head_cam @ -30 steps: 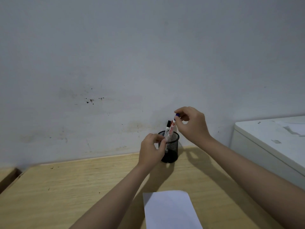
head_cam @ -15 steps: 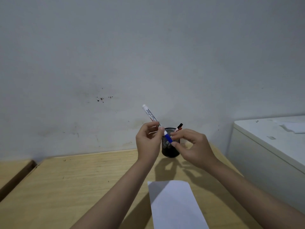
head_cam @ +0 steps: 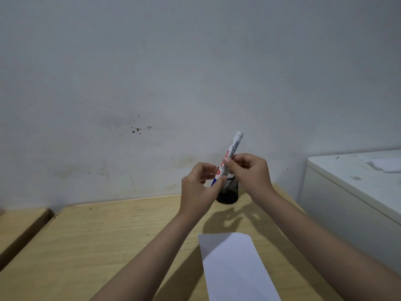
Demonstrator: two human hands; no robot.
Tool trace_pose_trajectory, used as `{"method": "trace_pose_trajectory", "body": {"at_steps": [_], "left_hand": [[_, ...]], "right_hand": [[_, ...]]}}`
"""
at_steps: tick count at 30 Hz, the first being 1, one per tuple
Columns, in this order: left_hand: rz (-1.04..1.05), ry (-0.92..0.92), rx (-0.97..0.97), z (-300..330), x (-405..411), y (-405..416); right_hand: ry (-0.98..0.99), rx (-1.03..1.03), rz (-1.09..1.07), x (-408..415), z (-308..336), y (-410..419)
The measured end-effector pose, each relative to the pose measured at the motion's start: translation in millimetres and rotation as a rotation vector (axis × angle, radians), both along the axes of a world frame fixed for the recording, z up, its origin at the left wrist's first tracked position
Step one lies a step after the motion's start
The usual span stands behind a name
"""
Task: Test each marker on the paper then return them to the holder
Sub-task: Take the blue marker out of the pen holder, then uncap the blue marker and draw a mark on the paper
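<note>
While raised above the wooden table (head_cam: 108,246), both hands meet on a single white marker (head_cam: 232,152); left hand (head_cam: 198,187) curled around the lower end, thumb and fingers pinched on the blue cap end (head_cam: 213,182), which peeks out just below the fingertips; right hand (head_cam: 249,172) closed on the middle of the barrel, thumb pressed across the printed label; marker tilted, upper end leaning up and to the right, lower end down and to the left, bare white tip of the barrel clear above the right hand; cannot tell whether the cap is seated or partly pulled. Directly behind and below the hands, black mesh holder (head_cam: 227,192) standing upright on the table near the wall (head_cam: 195,72), its rim mostly hidden by fingers; something pale visible through the mesh, too hidden to name. Nearer the camera, white sheet of paper (head_cam: 236,266) lying flat on the table, between the two forearms, well apart from the holder, surface showing blank; dark shadow of the hands falling on the wood between holder and paper. Off to the right, white cabinet (head_cam: 351,192) standing beside the table, a few pale scraps on its top; off to the left, second wooden surface (head_cam: 19,227) separated from the table by a dark gap. Wall grey-white, scuffed, with a small cluster of dark specks (head_cam: 138,129) left of the marker.
</note>
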State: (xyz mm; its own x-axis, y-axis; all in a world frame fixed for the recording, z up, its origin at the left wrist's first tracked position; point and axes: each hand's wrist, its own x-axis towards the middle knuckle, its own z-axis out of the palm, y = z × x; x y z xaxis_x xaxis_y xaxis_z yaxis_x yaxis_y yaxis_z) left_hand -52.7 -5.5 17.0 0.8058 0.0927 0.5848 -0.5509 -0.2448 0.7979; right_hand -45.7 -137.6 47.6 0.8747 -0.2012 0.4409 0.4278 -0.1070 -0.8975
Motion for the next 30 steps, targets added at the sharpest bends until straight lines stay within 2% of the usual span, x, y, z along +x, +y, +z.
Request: {"method": "trace_pose_trajectory", "body": {"at_steps": [2,5,9,15,19,22,30], "left_hand": [[0.038,0.049,0.051,-2.1,-1.1,4.1],[0.065,0.098,0.024,-3.6,-5.2,5.2],[0.081,0.069,0.005,-3.5,-6.4,4.5],[0.052,0.038,0.135,-8.9,-1.6,5.9],[-0.066,0.168,0.087,-14.8,3.7,10.2],[-0.049,0.248,0.073,-25.6,13.2,20.2],[0.065,0.507,0.449,-56.4,34.8,40.1]], "right_hand": [[0.009,0.054,-0.005,0.1,2.0,-0.7],[0.017,0.063,-0.001,0.1,1.3,2.4],[0.052,-0.012,0.046,0.8,-5.7,9.5],[0.049,-0.063,0.03,5.9,-8.3,9.1],[0.032,0.005,0.021,8.9,-2.0,2.2],[0.049,0.081,-0.019,13.7,-1.9,-7.7],[0.141,0.07,-0.001,7.4,-36.1,-18.2]]}}
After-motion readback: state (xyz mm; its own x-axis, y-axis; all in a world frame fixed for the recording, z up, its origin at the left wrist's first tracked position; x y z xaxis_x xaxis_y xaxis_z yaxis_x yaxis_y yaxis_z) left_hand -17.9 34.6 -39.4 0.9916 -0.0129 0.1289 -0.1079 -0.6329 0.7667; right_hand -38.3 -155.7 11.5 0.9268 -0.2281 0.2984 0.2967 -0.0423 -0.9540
